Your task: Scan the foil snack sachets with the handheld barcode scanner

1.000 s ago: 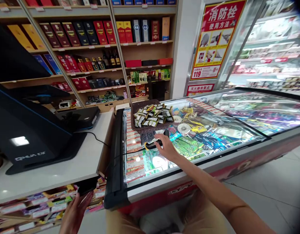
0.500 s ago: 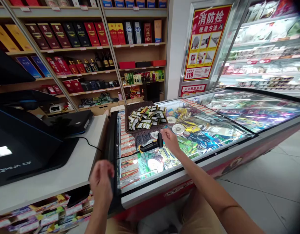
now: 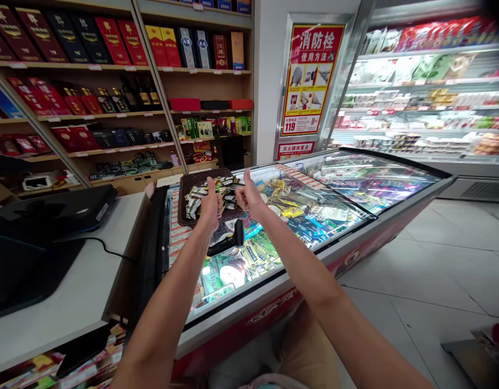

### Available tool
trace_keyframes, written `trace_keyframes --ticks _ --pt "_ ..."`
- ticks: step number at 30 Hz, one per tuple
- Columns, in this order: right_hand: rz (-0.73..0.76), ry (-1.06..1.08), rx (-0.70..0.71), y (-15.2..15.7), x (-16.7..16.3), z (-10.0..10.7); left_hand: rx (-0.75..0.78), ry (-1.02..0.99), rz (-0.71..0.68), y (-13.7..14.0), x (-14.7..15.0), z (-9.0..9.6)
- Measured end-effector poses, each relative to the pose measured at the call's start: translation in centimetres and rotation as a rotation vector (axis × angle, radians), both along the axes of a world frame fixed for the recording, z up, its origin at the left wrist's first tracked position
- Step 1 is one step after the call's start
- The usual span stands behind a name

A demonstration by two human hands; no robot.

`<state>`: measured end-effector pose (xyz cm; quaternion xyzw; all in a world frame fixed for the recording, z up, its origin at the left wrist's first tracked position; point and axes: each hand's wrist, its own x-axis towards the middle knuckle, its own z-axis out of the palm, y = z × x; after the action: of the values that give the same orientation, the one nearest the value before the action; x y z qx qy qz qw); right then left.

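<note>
Both my arms stretch forward with the thumbs raised. My left hand [image 3: 211, 203] is a closed fist with nothing in it, in front of a brown woven basket [image 3: 181, 209]. My right hand [image 3: 250, 196], also a fist with its thumb up, is close to the basket's right side and holds nothing. Small shiny packets [image 3: 194, 195] fill the basket, partly hidden by my hands. A black handheld scanner [image 3: 238, 233] lies on the glass lid just below my hands, its handle partly behind my left forearm.
Under me is a chest freezer [image 3: 322, 249] with a glass lid and colourful frozen packs inside. A white counter [image 3: 50, 292] with a dark machine and a cable [image 3: 105, 246] stands on the left. Shelves of boxes [image 3: 180, 48] and a lit fridge [image 3: 415, 102] line the back.
My left hand has risen from beside the counter to the basket, and my right hand has moved up from the scanner. Both thumbs are now raised. The view has turned right.
</note>
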<state>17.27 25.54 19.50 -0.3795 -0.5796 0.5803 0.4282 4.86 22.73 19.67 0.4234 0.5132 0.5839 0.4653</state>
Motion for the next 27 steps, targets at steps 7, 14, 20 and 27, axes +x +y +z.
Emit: trace_keyframes --ticks 7,14,20,27 --pt "0.142 0.175 -0.202 1.5 -0.2 -1.0 -0.225 -0.067 -0.251 1.7 -1.4 -1.0" --pt "0.167 0.223 -0.211 1.8 -0.5 -1.7 -0.225 -0.112 -0.313 2.2 -2.0 -1.3" --pt "0.158 0.209 -0.190 2.0 -0.7 -2.0 -0.218 -0.060 -0.341 2.5 -2.3 -1.1" --pt "0.048 0.054 -0.114 3.4 1.3 -3.6 0.104 0.723 -0.236 0.9 -4.0 -4.1"
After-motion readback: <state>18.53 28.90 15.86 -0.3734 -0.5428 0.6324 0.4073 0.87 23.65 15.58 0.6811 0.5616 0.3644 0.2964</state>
